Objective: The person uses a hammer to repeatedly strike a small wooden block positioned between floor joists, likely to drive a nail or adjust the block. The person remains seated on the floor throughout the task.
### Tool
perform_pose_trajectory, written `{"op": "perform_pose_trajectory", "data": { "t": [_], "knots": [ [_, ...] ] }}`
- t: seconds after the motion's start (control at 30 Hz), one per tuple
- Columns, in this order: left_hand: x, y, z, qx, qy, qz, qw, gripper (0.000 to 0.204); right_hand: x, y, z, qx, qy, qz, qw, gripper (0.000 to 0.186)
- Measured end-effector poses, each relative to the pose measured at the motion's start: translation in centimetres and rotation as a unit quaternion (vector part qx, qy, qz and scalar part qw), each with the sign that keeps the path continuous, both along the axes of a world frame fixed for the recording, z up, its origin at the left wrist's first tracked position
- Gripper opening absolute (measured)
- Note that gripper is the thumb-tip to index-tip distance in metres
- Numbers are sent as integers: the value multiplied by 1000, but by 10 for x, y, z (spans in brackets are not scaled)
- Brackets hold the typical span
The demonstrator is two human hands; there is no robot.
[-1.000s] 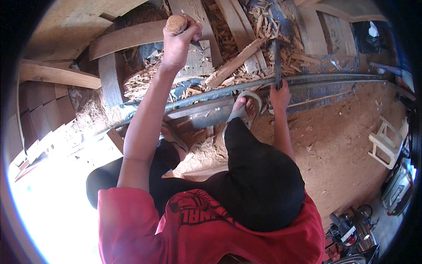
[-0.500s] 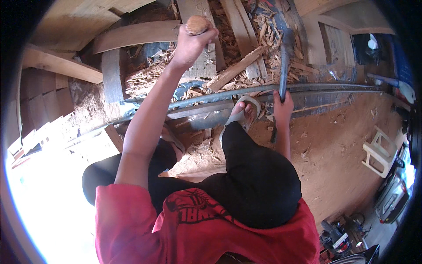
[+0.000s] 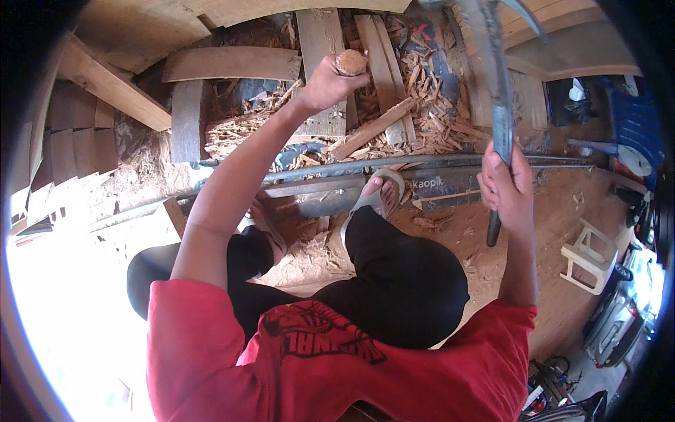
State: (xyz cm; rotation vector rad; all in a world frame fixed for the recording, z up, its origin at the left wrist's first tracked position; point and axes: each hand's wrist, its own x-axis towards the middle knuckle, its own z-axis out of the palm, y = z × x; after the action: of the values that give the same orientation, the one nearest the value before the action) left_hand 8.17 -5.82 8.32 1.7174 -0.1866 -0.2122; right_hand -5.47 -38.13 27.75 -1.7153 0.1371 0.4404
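My left hand [image 3: 325, 88] is closed around a round wooden handle [image 3: 351, 62], its worn, flat end facing up. Whatever lies below the fist is hidden. Under it is a plank [image 3: 323, 125] among splintered wood chips [image 3: 430, 88]. My right hand [image 3: 510, 183] grips the long dark shaft of a claw hammer [image 3: 500, 105], raised on the right. The hammer's head is blurred at the top edge, with one curved claw showing. My sandalled feet [image 3: 383, 193] rest below the wood.
Long pipes [image 3: 337, 169] run across in front of the planks. Another board [image 3: 232, 63] lies at the far left, near stacked wooden pieces [image 3: 84, 151]. To the right are a pale stool [image 3: 589, 257] on bare earth, blue plastic chairs [image 3: 636, 130] and a parked vehicle [image 3: 619, 320].
My right hand has swung the hammer up and to the right. The left hand, still around the wooden handle, has shifted right and slightly nearer; the whole view has also moved somewhat.
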Motion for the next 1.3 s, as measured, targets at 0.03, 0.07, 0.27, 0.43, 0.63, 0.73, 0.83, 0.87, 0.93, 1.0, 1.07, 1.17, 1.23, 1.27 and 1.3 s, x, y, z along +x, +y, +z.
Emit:
{"op": "perform_pose_trajectory", "data": {
  "t": [0.03,0.07,0.27,0.43,0.63,0.73,0.83,0.87,0.93,1.0,1.07,1.17,1.23,1.27,1.3],
  "knots": [
    [0,0,2,10,-17,-15,1000,16,3,4,0,-16,7,20,1000,18],
    [0,0,4,1,-15,-18,1000,16,7,8,-3,-31,16,40,999,20],
    [-3,2,10,-14,-12,-19,1000,19,22,22,-12,-244,-16,157,957,27],
    [-4,4,11,1,18,-24,1000,18,19,19,12,-17,15,81,996,22],
    [0,8,11,-25,24,-17,999,16,23,26,-6,-33,61,58,996,24],
    [-1,13,7,-48,20,-16,999,15,17,25,-21,-41,118,36,991,20],
    [-1,14,4,-81,48,-9,996,14,10,21,-30,-79,118,46,989,20],
    [0,14,4,-81,38,-11,996,14,8,20,-32,-76,104,55,990,21],
    [1,14,5,-73,32,-21,997,14,5,19,-35,-93,107,51,989,22],
    [5,14,8,-53,38,-18,998,14,4,20,-38,-114,71,76,988,18],
    [6,12,9,-51,46,-16,998,14,4,21,-39,-140,48,92,985,21],
    [7,12,8,-64,40,-17,997,14,5,22,-38,-175,25,107,978,31],
    [5,12,5,-48,32,-18,998,15,5,23,-38,-179,23,111,977,31],
    [4,12,4,-63,25,-21,997,15,6,23,-38,-182,26,113,977,31],
    [2,11,2,-72,25,-20,997,15,6,24,-38,-185,38,114,975,31]
  ]
}}
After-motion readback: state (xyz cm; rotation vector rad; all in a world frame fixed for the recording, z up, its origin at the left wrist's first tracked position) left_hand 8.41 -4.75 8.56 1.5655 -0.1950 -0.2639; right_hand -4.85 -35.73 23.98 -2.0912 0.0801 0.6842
